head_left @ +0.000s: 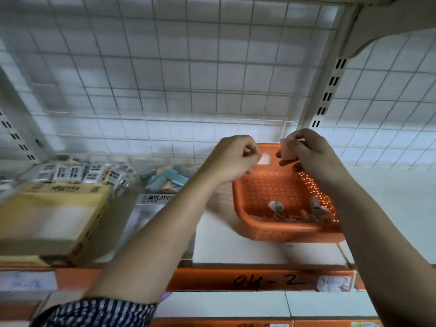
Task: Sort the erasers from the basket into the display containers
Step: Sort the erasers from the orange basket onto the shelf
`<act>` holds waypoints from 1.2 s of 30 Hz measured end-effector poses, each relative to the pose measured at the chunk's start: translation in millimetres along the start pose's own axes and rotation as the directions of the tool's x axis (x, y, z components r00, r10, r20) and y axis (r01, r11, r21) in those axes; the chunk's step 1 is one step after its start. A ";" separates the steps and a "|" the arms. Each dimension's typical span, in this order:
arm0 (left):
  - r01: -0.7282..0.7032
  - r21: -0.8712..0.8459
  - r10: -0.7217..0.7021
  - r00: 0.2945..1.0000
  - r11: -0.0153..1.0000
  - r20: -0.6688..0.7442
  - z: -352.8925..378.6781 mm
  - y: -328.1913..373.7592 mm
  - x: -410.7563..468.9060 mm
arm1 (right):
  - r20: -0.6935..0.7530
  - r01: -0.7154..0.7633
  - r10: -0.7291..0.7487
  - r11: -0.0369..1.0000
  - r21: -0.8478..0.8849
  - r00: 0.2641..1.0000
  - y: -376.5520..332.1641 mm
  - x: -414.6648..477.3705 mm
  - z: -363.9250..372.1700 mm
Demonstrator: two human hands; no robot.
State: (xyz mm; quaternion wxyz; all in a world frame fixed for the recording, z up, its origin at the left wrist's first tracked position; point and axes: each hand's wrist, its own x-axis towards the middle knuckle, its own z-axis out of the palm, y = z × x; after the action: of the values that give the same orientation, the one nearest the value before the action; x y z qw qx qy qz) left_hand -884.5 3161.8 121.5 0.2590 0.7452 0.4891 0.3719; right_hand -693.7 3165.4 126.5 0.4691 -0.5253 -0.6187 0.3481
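Head view: over the orange basket, my right hand pinches a peach eraser. My left hand, above the basket's left rim, is curled; whether it holds anything I cannot tell. Mid-sort, I judge; next comes carrying the eraser left of the basket to the blue-and-peach container.

Perforated orange plastic basket, matt; white wire-grid back panel; yellow cardboard box; striped cloth sleeve.

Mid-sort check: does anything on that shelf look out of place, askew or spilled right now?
Nothing looks spilled or damaged. The orange basket looks turned slightly askew to the shelf edge. The pile of blue erasers has a few peach ones mixed in, which may be intended. Motion blur hides finer detail.
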 end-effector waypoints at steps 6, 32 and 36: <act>0.144 -0.035 -0.148 0.977 0.989 -0.155 -98.6 -48.0 -20.5 | 0.121 0.076 -0.087 0.993 0.094 0.989 -19.7 3.7 54.1; 0.201 0.541 -0.352 0.917 0.817 0.190 -187.1 -154.6 -28.7 | 0.235 -0.033 0.084 0.976 -0.213 0.968 -52.4 7.3 201.9; 0.182 0.407 -0.184 0.982 0.895 -0.034 -196.2 -146.5 -50.5 | 0.243 -0.014 0.090 0.954 -0.300 0.966 -39.8 9.5 236.1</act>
State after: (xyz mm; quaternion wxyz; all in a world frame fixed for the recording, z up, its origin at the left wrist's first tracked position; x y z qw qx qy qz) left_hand -1133.9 3176.4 112.1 0.1328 0.7346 0.6230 0.2338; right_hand -930.1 3181.0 90.3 0.2927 -0.5567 -0.7047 0.3284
